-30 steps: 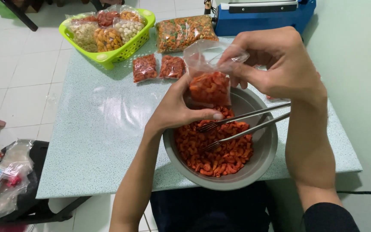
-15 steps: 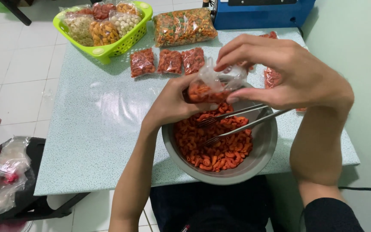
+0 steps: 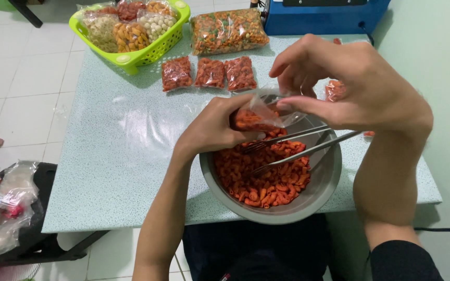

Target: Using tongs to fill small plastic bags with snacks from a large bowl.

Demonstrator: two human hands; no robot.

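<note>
Speckled pale-green table (image 3: 110,151) over white floor tiles carries everything, and the metal bowl (image 3: 319,198) at its near edge serves as the landmark. Just above the bowl's far rim, the left hand (image 3: 212,130) is wrapped around a small clear bag (image 3: 256,117) partly filled with orange-red macaroni snacks, gripping it from the side. The right hand (image 3: 350,86) hovers over the same bag, its thumb and fingers pinched on the bag's open plastic top. Metal tongs (image 3: 298,145) lie across the bowl, their tips resting on the heap of orange-red macaroni (image 3: 266,177) inside it. Beyond the bowl, three small filled bags (image 3: 209,73) of the same snack lie in a row on the table. Farther behind them sits a large bag of mixed green and orange snacks (image 3: 227,31), and to the far left of the bowl a lime-green basket (image 3: 131,57) holds more snack bags. A blue machine (image 3: 329,15) stands at the table's far right edge.
</note>
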